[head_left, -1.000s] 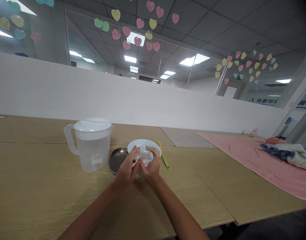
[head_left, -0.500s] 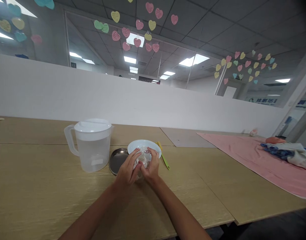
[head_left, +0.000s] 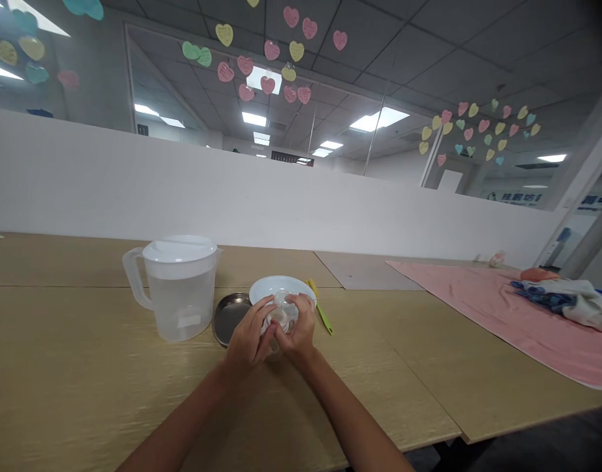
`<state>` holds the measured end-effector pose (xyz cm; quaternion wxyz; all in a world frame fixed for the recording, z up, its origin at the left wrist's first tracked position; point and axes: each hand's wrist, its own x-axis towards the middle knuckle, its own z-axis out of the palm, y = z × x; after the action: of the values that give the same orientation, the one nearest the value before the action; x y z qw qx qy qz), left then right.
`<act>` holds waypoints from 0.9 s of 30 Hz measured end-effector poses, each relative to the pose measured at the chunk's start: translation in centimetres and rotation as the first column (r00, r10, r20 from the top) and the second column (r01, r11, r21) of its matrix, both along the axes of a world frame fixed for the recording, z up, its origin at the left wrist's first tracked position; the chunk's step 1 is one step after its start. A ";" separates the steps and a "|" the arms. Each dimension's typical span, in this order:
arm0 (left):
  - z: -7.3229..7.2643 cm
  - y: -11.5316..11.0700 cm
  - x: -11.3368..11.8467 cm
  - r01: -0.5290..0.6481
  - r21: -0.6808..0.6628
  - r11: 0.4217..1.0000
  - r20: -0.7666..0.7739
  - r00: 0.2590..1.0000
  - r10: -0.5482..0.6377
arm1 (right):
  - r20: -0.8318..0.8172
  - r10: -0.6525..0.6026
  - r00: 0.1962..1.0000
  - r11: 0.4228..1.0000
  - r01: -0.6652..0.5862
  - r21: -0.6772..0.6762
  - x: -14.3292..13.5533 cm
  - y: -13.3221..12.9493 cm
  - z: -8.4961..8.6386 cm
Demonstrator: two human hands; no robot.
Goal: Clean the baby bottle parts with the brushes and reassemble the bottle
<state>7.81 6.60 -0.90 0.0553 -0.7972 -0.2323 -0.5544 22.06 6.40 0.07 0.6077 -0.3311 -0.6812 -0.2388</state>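
Between both hands is a small clear container (head_left: pixel 278 317) with a whitish ringed top; its exact kind is too small to make out. My left hand (head_left: pixel 251 333) curls round its left side. From the right, my right hand (head_left: pixel 297 328) grips it, and the two thumbs meet at the near side. Fingers hide much of the container. Just behind it lies a white plate or shallow bowl (head_left: pixel 261 286). A dark round metal dish (head_left: pixel 228 318) rests beside my left hand. Right of my right hand is a yellow-and-green handled tool (head_left: pixel 322 313).
A lidded translucent pitcher (head_left: pixel 183 298) holding clear liquid stands at left. A pink cloth (head_left: pixel 477 298) covers the table's right part, with a bundle of blue and white fabric (head_left: pixel 556 298) on it. A low white partition (head_left: pixel 281 210) runs along the back.
The view has shifted very slightly. Both hands stay round the clear container, with only small finger movement.
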 end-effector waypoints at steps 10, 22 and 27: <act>0.1 -0.1 0.0 -0.020 0.046 0.999 0.003 1.000 0.019 | 0.017 -0.004 1.000 0.999 0.004 0.038 0.1 0.3 0.0; 0.2 -0.2 -0.1 -0.016 0.031 0.999 0.012 1.000 0.016 | 0.025 -0.022 0.999 0.997 0.021 0.068 0.0 0.3 0.1; 0.1 0.0 -0.2 -0.030 0.025 0.999 0.026 0.999 0.030 | 0.027 0.009 1.000 1.000 -0.009 0.024 -0.1 0.4 0.0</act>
<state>7.57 6.62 -0.81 0.0707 -0.7856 -0.2379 -0.5668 21.97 6.76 0.04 0.6034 -0.3174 -0.6879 -0.2488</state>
